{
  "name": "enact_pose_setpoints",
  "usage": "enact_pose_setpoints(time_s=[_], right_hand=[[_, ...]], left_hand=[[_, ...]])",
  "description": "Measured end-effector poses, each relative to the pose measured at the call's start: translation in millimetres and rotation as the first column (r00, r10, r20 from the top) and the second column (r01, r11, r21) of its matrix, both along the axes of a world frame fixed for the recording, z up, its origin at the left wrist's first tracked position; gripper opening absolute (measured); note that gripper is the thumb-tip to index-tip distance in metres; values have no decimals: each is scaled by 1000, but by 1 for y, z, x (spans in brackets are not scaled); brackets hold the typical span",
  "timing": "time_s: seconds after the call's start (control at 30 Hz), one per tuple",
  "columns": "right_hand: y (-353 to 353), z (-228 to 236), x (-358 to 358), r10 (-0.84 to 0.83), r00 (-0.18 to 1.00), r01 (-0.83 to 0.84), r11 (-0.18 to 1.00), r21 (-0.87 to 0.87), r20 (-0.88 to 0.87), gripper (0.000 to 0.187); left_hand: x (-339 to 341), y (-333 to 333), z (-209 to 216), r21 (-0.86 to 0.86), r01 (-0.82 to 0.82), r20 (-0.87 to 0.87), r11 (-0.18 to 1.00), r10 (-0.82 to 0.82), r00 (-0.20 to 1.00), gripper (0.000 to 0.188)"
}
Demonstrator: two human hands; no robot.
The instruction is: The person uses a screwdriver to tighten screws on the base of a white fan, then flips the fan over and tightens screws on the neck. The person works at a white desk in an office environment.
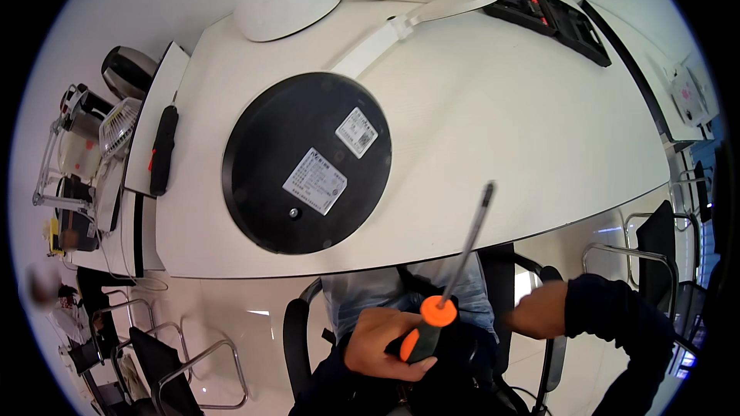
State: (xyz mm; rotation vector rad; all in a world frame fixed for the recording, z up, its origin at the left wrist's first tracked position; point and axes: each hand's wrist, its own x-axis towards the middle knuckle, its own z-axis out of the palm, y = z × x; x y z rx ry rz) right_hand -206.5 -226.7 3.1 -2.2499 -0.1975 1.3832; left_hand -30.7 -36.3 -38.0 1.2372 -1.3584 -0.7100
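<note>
Over my lap, my left hand (385, 345) is closed round the orange and dark green handle of a screwdriver (438, 311), whose long shaft points up and away toward the table. Off to the right, my right hand (537, 311) is beside the chair's armrest; its fingers are hidden. On the table before me lies a desk lamp with its round black base (262, 162) turned underside up. The base carries two white labels and a small screw near its front edge. Its white arm (366, 50) runs away to a flat round head (455, 6).
A white dome-shaped object (285, 0) with an arm stands at the back of the white table (501, 123). An open black tool case (543, 15) lies far right. A black power screwdriver (163, 150) rests at the left edge. Chairs (181, 362) stand on both sides.
</note>
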Motion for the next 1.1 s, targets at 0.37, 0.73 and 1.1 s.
enact_pose_setpoints(time_s=[0.37, 0.73, 1.1], right_hand=[[56, -28, 73, -802, 417, 116, 512, 851, 427, 48], [-23, 19, 77, -923, -114, 213, 337, 917, 366, 12], [-263, 12, 147, -34, -365, 771, 548, 323, 931, 26]], left_hand=[[-2, -1, -7, -129, -219, 278, 967, 247, 928, 37], [43, 15, 7, -435, -740, 374, 514, 850, 371, 41], [80, -2, 60, -145, -883, 431, 447, 832, 350, 52]])
